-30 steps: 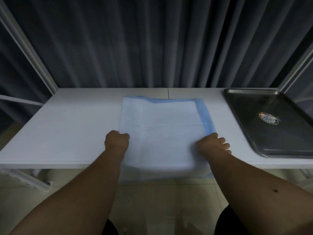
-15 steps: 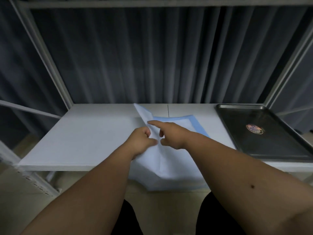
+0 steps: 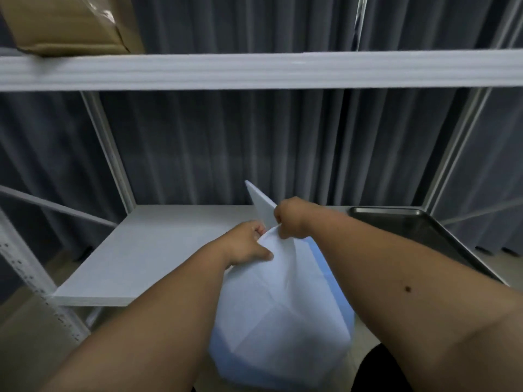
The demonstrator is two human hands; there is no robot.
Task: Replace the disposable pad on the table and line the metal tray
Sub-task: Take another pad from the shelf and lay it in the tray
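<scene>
Disposable pad (image 3: 283,301), white with a blue border, lifted off the white table (image 3: 158,250) and hanging over its front edge, one corner pointing up. Pinched near the top by both hands, left hand (image 3: 246,244) curled on the bunched left edge, right hand (image 3: 291,219) gripping just beside it. Metal tray (image 3: 418,230) at the table's right end, a white shelf (image 3: 254,70) above with a cardboard box (image 3: 68,24), grey curtain (image 3: 254,142) behind.

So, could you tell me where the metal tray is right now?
The tray sits on the right end of the table, just beyond the right forearm, unlined.
</scene>
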